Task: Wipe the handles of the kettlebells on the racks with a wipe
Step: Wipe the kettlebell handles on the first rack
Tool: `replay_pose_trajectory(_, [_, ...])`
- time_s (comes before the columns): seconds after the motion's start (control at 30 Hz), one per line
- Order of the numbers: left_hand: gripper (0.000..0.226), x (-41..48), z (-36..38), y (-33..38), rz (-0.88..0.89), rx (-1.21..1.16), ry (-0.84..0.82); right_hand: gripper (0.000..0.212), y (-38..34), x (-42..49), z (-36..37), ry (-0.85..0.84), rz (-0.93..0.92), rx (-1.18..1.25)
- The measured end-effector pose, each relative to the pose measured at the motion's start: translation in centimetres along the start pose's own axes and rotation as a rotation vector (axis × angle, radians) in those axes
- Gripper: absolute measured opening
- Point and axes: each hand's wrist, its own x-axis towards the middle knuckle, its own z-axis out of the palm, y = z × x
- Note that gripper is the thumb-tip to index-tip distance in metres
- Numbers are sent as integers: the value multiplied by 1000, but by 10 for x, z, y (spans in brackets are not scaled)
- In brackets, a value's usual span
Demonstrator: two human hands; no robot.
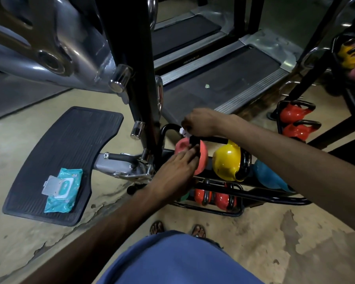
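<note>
pink kettlebell (pixel 203 154): sits at the left end of the rack's upper tier, just beside the yellow kettlebell (pixel 226 158); smooth, rounded, matte-coated body.
handle (pixel 195 140): black, dull finish; this looks like the one being cleaned now.
wipe (pixel 182 131): small white wad, pinched at the handle's top so it can rub the grip.
right hand (pixel 201 123): closed around the wipe, reaching in from above.
left hand (pixel 178 171): fingers spread and resting on the pink bell, probably to steady it against the rubbing.
rack (pixel 275 198): black tubular steel on the floor; red kettlebells (pixel 211 196) on the lower tier, a blue kettlebell (pixel 268 177) further right.
wipe pack (pixel 63 190): teal soft plastic, flap lid open, lying on the ribbed black mat (pixel 70 140), near for fresh sheets.
floor (pixel 39 242): worn, blotchy concrete.
</note>
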Motion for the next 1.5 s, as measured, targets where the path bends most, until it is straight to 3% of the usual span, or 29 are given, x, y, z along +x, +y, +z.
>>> replay_pose_trajectory(0.13, [81,15,-4,-5,-19,22,-2,27,10,20,2,-40,105,78])
replay_pose_trajectory(0.2, [79,19,-5,-7,-22,24,23,24,23,27,13,7,181,252])
replay_pose_trajectory(0.27, [77,22,-6,-9,-37,18,63,23,27,21,28,137,299,526])
replay_pose_trajectory(0.4, [82,29,-2,-17,-108,-56,73,25,-8,-11,78,607,695,990])
replay_pose_trajectory(0.43, [84,29,0,-18,-117,-64,74,28,-20,-16,88,638,748,1078])
replay_pose_trajectory(0.5, [85,30,1,-18,-123,-89,71,28,-35,-20,90,627,820,1433])
replay_pose_trajectory(0.6, [84,30,-2,-17,-110,-80,68,22,-27,-9,69,501,905,2295])
replay_pose_trajectory(0.77, [77,31,-3,-14,-113,-86,85,41,-31,-2,59,386,803,2654])
replay_pose_trajectory(0.87, [78,30,-3,-13,-113,-86,93,45,-31,-1,60,332,774,2695])
replay_pose_trajectory(1.03, [77,30,-3,-10,-111,-54,79,30,-30,4,50,523,1004,2632])
replay_pose_trajectory(1.1, [78,31,-2,-12,-115,-59,84,18,-29,9,61,713,1112,2315])
replay_pose_trajectory(1.13, [78,31,-2,-12,-116,-62,86,21,-26,13,70,764,1156,2005])
replay_pose_trajectory(1.2, [78,30,-2,-11,-117,-66,89,21,-22,13,82,757,1121,1429])
replay_pose_trajectory(1.23, [78,29,-3,-10,-114,-66,88,20,-22,13,87,766,1076,1276])
replay_pose_trajectory(1.37, [90,19,-2,-6,-78,-2,35,20,-22,8,83,832,889,1006])
replay_pose_trajectory(1.5, [103,9,10,-5,-60,76,-36,30,-2,15,69,554,721,979])
